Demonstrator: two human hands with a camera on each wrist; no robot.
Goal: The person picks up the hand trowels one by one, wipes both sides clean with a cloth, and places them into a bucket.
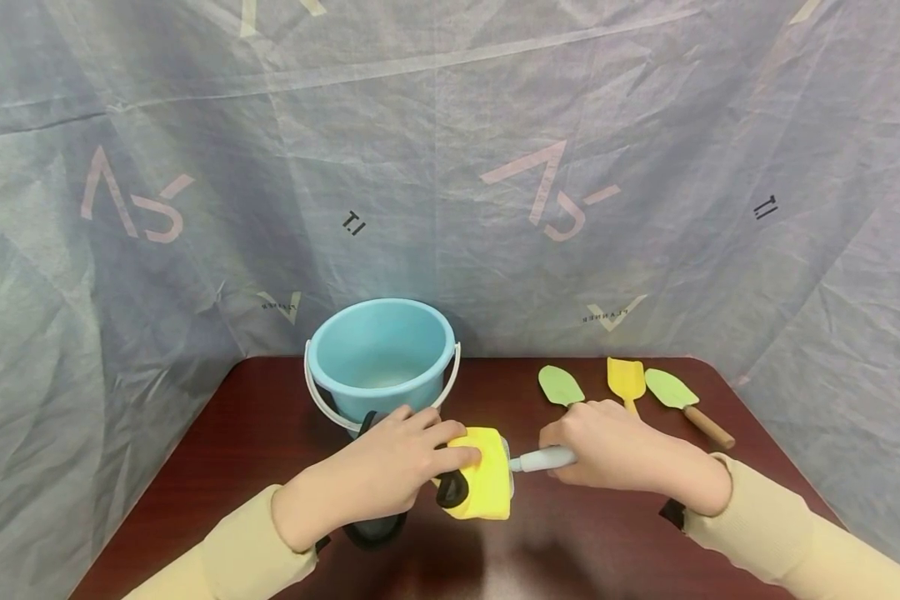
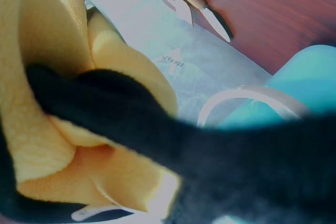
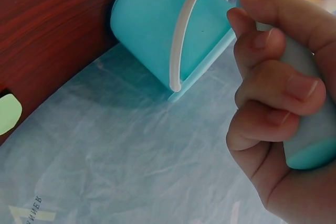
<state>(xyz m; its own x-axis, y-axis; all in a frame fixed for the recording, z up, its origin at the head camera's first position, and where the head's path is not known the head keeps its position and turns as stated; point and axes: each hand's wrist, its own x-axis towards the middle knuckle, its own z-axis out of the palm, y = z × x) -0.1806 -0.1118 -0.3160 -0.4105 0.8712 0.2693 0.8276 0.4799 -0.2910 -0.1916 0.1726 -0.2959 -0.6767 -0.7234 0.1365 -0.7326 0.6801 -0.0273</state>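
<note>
My right hand (image 1: 607,442) grips a garden trowel by its pale grey handle (image 1: 546,459), fingers curled round it. In the right wrist view the handle (image 3: 307,114) ends in a teal cap. Only a sliver of the trowel's broad head shows; a yellow cloth (image 1: 487,475) covers the rest. Folded over that head, the fuzzy cloth is held by my left hand (image 1: 393,458), thumb and fingers on top. Black edging shows on the cloth, and a black band crosses the yellow folds (image 2: 121,166) in the left wrist view.
Behind my left hand stands a light blue bucket (image 1: 427,392) with a white handle. At the back right lie two green-bladed trowels (image 1: 560,385) (image 1: 671,388) and a yellow scoop (image 1: 626,379). A grey sheet (image 1: 435,167) hangs behind the dark red table (image 1: 247,433).
</note>
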